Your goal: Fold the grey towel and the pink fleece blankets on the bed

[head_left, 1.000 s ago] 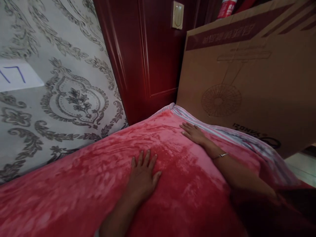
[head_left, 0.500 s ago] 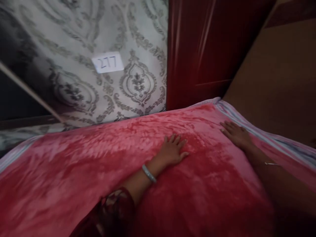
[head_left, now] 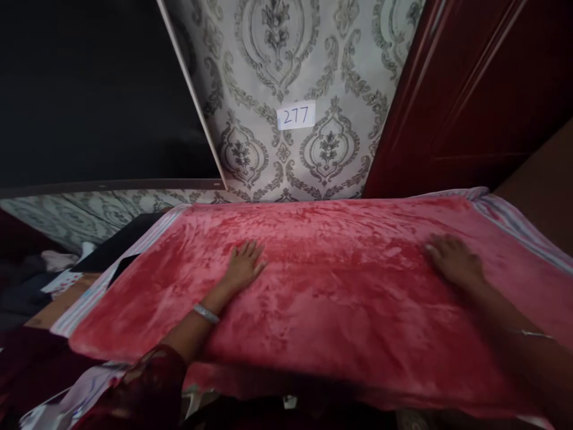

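A plush red-pink blanket (head_left: pixel 322 310) with a striped border lies spread over a flat surface in front of me. On its left half rests my left hand (head_left: pixel 244 264), palm down with the fingers spread; a wide silver bracelet circles that wrist. My right hand (head_left: pixel 454 260) lies on the right part of the blanket, somewhat blurred, fingers stretched out, with a thin bracelet on the wrist. Neither hand grips the cloth.
Behind the blanket stands a patterned wall (head_left: pixel 250 95) bearing a paper label (head_left: pixel 296 115) marked 277. A large black screen (head_left: pixel 89 89) hangs at upper left, a dark red door (head_left: pixel 456 89) at right. Papers and a cardboard box (head_left: pixel 62 301) sit at lower left.
My view has swung left and shows more of the screen and the blanket's left end. My left hand has moved left across the blanket, farther apart from my right hand.
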The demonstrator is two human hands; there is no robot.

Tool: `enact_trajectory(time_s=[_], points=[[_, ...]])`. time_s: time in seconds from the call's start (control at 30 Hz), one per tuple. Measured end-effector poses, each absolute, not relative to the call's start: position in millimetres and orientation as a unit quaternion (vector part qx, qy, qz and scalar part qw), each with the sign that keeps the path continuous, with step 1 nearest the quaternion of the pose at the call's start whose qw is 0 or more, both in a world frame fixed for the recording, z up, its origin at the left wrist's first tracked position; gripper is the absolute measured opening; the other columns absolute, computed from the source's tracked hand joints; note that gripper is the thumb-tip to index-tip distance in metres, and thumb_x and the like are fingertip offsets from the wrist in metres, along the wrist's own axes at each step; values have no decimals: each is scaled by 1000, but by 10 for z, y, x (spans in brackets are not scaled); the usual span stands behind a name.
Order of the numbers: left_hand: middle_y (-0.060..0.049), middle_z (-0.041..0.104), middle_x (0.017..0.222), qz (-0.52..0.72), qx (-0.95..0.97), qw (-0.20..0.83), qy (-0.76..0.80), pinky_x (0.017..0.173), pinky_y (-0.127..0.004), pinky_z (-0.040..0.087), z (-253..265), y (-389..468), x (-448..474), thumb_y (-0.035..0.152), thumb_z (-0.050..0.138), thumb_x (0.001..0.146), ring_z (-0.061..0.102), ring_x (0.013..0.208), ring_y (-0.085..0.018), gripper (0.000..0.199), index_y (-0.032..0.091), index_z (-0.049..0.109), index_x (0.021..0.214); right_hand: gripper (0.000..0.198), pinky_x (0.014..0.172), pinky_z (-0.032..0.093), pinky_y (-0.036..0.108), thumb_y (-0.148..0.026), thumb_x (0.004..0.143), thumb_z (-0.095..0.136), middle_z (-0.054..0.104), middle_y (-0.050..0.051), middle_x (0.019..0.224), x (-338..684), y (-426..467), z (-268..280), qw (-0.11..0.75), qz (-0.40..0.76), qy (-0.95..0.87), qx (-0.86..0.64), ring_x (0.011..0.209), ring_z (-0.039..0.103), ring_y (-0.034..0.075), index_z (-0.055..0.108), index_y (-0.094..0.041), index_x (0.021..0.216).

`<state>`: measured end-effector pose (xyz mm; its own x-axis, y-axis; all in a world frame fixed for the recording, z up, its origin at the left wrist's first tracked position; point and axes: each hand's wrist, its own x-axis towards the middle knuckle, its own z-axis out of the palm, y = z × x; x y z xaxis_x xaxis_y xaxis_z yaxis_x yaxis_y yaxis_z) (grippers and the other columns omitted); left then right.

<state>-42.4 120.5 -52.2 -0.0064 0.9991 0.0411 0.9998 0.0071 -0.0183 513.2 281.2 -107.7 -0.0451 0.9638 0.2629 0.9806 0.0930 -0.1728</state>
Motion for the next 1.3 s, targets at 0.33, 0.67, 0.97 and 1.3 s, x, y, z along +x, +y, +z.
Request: enact_trajectory(time_s=[0.33,0.67,0.97,1.3], points=[[-16,37,161,-55,-633,64,-770,119,-54,23,-612,777,-1049,47,31,102,31,149,-31,58,17,45,150,64,112,30,68,-52,91,26,44,12,156,3724,1906,-1310,175,-3,-792,-585,145,37,36,48,-32,147],[-13,56,146,-170,-636,59,-751,114,-49,33,-695,803,-1148,30,41,100,46,138,-29,40,19,61,133,63,113,33,62,-54,90,28,50,13,151,3723,1902,-1358,228,-15,-779,-583,142,42,35,53,-33,143],[-12,71,115,-261,-638,56,-722,101,-43,45,-732,913,-1324,20,45,93,62,112,-27,29,19,71,106,52,108,42,55,-43,98,35,58,13,144,3779,1961,-1372,237,-65,-784,-570,135,51,32,62,-19,136],[-9,72,108,-292,-697,28,-655,97,-43,46,-778,913,-1425,27,66,83,62,108,-27,17,20,71,97,43,109,44,55,-36,92,48,67,15,130,3857,2019,-1391,334,-19,-771,-543,125,59,33,71,-18,123]])
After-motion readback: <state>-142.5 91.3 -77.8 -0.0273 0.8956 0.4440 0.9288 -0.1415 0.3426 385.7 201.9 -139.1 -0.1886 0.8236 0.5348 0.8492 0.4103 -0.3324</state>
